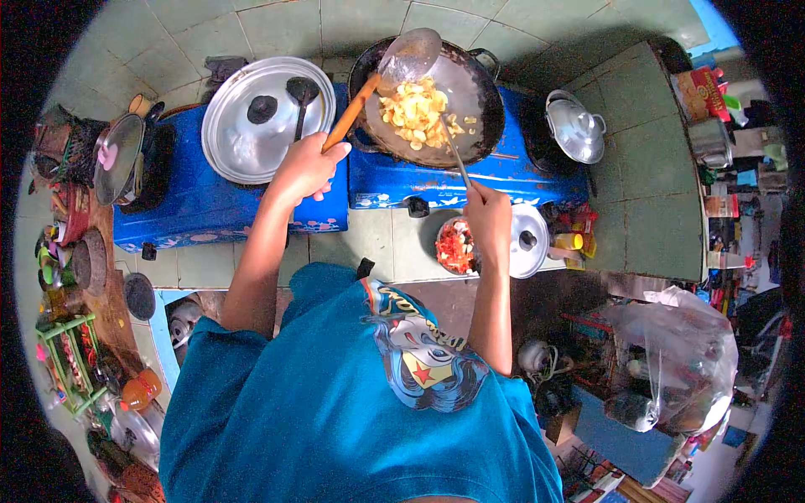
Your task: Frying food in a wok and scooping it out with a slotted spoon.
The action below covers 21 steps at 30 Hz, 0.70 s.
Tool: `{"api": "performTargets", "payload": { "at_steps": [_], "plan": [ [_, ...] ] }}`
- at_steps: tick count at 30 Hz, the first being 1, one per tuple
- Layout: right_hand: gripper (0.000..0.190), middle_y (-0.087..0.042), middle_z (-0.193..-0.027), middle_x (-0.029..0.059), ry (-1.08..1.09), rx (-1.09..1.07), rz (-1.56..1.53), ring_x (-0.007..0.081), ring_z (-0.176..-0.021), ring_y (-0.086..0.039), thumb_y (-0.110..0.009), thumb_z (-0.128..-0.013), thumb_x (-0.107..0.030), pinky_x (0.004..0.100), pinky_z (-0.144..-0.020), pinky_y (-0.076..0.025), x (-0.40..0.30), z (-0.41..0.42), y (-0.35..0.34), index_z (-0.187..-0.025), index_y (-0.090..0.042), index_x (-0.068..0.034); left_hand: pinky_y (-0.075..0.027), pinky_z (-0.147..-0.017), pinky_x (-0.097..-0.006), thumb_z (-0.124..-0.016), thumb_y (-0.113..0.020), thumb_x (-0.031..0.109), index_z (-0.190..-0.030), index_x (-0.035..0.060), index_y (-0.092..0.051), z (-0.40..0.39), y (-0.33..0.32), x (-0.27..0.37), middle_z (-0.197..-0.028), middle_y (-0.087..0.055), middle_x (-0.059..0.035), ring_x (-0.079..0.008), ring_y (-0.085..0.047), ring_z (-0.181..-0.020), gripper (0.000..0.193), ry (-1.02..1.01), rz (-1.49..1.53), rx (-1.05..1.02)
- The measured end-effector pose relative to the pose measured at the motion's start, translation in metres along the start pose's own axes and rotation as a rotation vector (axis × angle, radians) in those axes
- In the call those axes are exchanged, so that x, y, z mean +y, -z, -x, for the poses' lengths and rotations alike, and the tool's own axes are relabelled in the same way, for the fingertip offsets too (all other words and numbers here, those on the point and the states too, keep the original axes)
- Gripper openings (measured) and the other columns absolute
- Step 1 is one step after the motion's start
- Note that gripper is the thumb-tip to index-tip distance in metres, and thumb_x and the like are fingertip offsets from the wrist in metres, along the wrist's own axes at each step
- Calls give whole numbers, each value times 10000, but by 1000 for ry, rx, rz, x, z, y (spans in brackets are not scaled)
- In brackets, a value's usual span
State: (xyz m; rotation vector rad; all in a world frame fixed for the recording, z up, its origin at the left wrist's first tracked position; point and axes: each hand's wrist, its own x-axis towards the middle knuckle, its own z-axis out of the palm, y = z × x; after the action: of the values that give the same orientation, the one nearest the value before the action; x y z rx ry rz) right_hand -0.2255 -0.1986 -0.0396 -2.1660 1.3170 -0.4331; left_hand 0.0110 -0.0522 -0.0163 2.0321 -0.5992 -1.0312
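Note:
My left hand grips the wooden handle of a metal skimmer, whose round head rests over the far-left part of a dark wok. With my right hand I hold the thin metal handle of a utensil; its tip is hidden among pale yellow sliced pieces of food. The pieces lie heaped in the wok, with a few loose ones to the right. The wok sits on a blue gas stove. Below it, partly behind my right forearm, is a bowl of chopped red and white ingredients.
A large aluminium lid with a black ladle on it covers the left burner. A lidded pan stands further left, a small lidded pot at right. Another lid lies beside the bowl. A tiled wall rises behind the stove.

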Motion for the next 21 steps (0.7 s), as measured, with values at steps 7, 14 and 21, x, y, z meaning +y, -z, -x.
{"api": "performTargets", "payload": {
  "at_steps": [7,14,21],
  "plan": [
    [285,-510,-543,59,-74,-40,-319,69,-509,-407,-562,-835,-163,272,-464,-363,22,15,5,-1073,-614,-14,-343,-308,-241,-881,-544,329,-770,65,-464,11,25,-13,-558,-428,16,-70,-409,-386,298,-4,174,-140],
    [293,-524,-582,17,-47,-65,-254,39,-545,-419,-562,-823,-117,229,-476,-364,7,53,56,-1094,-607,-15,-295,-278,-210,-890,-533,316,-766,72,-468,59,42,-15,-541,-421,34,-43,-371,-345,281,-18,193,-157],
    [270,-655,-818,178,58,39,36,164,-725,-642,-616,-778,-97,294,-682,-473,0,81,107,-1045,-648,-65,-298,-292,-202,-892,-524,302,-801,79,-486,94,53,-6,-553,-415,36,-40,-369,-353,244,-32,120,-123]
  ]
}}
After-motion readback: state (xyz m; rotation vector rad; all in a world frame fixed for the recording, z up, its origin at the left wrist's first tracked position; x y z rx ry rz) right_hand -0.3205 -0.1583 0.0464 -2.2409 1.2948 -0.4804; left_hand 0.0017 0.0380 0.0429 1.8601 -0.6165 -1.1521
